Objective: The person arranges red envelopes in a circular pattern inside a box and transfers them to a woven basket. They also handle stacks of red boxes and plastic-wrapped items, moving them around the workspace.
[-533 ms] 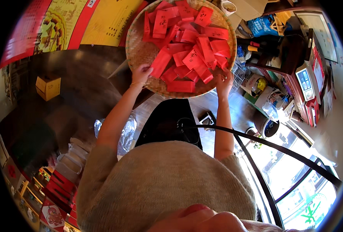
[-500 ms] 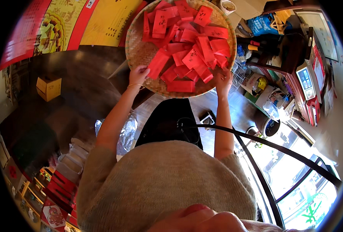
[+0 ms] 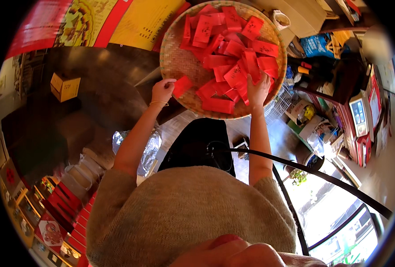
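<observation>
A round woven bamboo tray [image 3: 173,53] holds a heap of red paper envelopes [image 3: 233,73], several with black handwriting on them. At the tray's lower left edge, my left hand [image 3: 163,91] pinches a small red envelope [image 3: 182,86] by its left side. A thin bracelet circles that wrist. My right hand [image 3: 258,91] reaches over the lower right rim onto the heap. Its thumb and fingers are apart among the envelopes, touching them, and some fingertips are partly hidden.
A yellow box [image 3: 65,87] stands on the dark surface at left. Red and yellow printed banners [image 3: 144,22] hang at upper left. Crowded shelves, a wire basket [image 3: 279,104] and a device with a screen [image 3: 359,116] are at right. A black cable [image 3: 313,171] crosses the lower right.
My right hand has moved from the tray's rim up onto the heap. My left hand has shifted slightly down with its envelope, which now shows smaller. The tray appears farther right in view.
</observation>
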`<state>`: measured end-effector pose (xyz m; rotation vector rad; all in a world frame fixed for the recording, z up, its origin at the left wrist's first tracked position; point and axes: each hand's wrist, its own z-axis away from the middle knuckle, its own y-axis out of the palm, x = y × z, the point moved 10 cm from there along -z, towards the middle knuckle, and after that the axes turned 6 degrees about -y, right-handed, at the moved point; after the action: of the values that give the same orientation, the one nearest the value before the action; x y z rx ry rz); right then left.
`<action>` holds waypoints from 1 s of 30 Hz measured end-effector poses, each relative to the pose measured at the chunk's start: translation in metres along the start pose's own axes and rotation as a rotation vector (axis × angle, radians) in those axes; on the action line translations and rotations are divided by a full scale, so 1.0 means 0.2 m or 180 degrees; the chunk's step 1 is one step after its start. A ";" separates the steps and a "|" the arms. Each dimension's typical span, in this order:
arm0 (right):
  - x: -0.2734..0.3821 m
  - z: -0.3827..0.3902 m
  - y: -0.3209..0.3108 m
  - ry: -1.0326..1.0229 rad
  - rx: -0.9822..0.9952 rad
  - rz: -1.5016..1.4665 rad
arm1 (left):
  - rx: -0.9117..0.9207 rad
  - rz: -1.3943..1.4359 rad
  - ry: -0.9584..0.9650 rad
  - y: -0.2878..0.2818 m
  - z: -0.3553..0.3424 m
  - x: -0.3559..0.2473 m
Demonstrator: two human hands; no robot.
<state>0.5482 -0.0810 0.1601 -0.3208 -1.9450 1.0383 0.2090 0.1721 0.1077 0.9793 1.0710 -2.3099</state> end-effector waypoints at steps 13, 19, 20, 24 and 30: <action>0.36 0.02 -0.01 0.0360 0.0422 -0.1390 | 0.0800 -0.1544 -0.0223 0.03 -0.46 -0.38; 0.61 0.47 0.63 0.2266 0.0669 -0.4370 | 0.1440 -0.1834 -0.0787 0.18 -0.77 -0.06; 0.59 0.53 0.74 0.2487 0.0667 -0.4353 | 0.1387 -0.1699 -0.0941 0.19 -0.79 -0.03; 0.51 0.70 1.03 0.3031 0.0577 -0.4444 | 0.1193 -0.0955 -0.1137 0.17 -0.75 -0.16; 0.58 0.63 1.10 0.1707 0.1150 -0.3150 | 0.1251 -0.0345 -0.0825 0.20 -0.55 -0.09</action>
<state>0.3444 0.0528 0.0257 0.4917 -1.1405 0.5233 0.2917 0.2351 0.0514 0.7358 0.5916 -2.7093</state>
